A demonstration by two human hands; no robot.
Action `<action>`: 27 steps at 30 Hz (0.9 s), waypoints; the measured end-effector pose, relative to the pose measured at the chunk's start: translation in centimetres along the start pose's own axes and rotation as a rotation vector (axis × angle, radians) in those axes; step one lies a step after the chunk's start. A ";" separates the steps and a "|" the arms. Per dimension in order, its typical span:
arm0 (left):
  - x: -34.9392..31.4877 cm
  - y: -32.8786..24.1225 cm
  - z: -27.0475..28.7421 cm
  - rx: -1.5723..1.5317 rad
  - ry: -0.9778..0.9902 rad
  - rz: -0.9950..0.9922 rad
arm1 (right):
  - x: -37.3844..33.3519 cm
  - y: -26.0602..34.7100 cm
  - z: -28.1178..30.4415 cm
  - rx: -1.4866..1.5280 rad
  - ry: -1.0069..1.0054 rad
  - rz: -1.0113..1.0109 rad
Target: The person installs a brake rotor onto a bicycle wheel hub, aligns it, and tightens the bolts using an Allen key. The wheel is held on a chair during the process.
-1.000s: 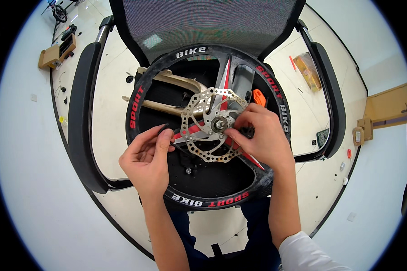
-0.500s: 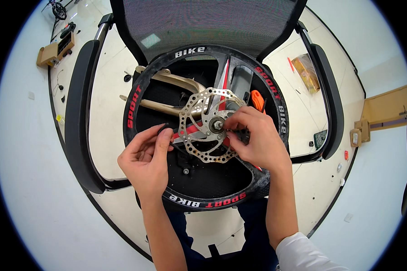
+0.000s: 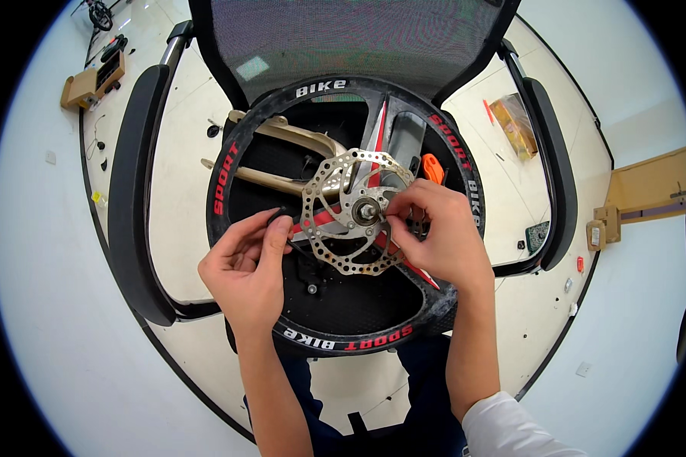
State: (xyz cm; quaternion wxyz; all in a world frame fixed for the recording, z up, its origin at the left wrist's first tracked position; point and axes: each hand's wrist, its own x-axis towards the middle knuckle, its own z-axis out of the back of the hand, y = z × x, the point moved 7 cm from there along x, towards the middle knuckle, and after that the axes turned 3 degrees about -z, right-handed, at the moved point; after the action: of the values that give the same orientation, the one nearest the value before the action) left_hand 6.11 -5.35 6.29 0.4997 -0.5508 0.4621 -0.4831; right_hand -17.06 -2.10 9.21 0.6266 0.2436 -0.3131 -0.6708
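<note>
A black spoked bike wheel [image 3: 427, 324] with red and white trim lies flat on a chair seat [image 3: 351, 305]. Its silver disc brake rotor [image 3: 358, 268] faces up, with a threaded axle [image 3: 368, 212] standing at the hub. Just right of that axle, my right hand [image 3: 443, 240] is closed in a pinch; whatever sits between the fingertips is hidden. Over the rotor's left side, thumb and fingers of my left hand [image 3: 248, 255] grip a thin, black, curved piece [image 3: 276, 215]. Gold fork legs [image 3: 293, 141] show beneath the wheel, and an orange object [image 3: 432, 168] lies at its upper right.
Armrests flank the wheel, left [image 3: 137, 198] and right [image 3: 552, 167], and a mesh backrest [image 3: 351, 46] rises behind it. On the floor are an open cardboard box [image 3: 80, 90], a yellow packet [image 3: 514, 126], a green board [image 3: 537, 234] and small cartons [image 3: 606, 225].
My right fingertips have shifted slightly right, exposing more of the axle end. My left hand keeps its place and its hold on the black curved piece.
</note>
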 end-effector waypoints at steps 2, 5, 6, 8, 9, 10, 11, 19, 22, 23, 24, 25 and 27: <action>0.0 0.1 0.1 0.006 -0.003 0.006 | 0.0 0.0 0.3 0.031 0.033 -0.044; 0.0 0.1 0.1 0.004 0.000 0.012 | -0.1 -0.2 0.2 -0.003 0.051 -0.075; 0.0 0.2 0.0 0.003 0.000 0.013 | 0.0 -0.3 0.0 -0.031 0.044 -0.048; 0.0 0.1 -0.1 0.002 0.001 0.013 | 0.0 -0.8 -0.4 -0.087 0.030 0.005; 0.0 0.0 -0.1 0.004 0.000 0.013 | 0.0 -0.7 -0.3 -0.088 0.024 0.004; 0.0 0.0 -0.2 0.005 0.000 0.012 | -0.1 -0.6 -0.3 -0.089 0.017 0.004; 0.0 -0.1 -0.2 0.006 0.001 0.010 | -0.1 -0.5 -0.2 -0.091 0.010 0.004; 0.2 0.0 0.3 0.024 -0.019 0.016 | -7.8 3.6 -5.2 -0.085 0.307 0.204; 0.5 -0.1 -0.2 0.012 -0.030 0.020 | -9.1 1.7 -7.6 -0.174 0.285 0.131; 0.3 0.0 -0.1 0.014 -0.031 0.030 | -9.6 1.4 -7.3 -0.114 0.277 0.101; 0.1 0.2 0.2 0.015 -0.030 0.040 | -10.1 1.3 -6.5 -0.053 0.267 0.071; 0.2 0.2 0.0 0.004 -0.028 0.039 | -9.7 1.6 -4.8 -0.004 0.248 0.049; 0.1 0.2 0.6 0.036 -0.053 0.043 | -8.3 1.1 -0.8 0.176 0.071 0.011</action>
State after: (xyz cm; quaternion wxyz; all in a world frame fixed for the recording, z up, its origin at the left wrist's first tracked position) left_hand 6.75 -5.40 6.03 0.5319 -0.5441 0.4517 -0.4658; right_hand -14.89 6.07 8.91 0.6171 0.3199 -0.3496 -0.6282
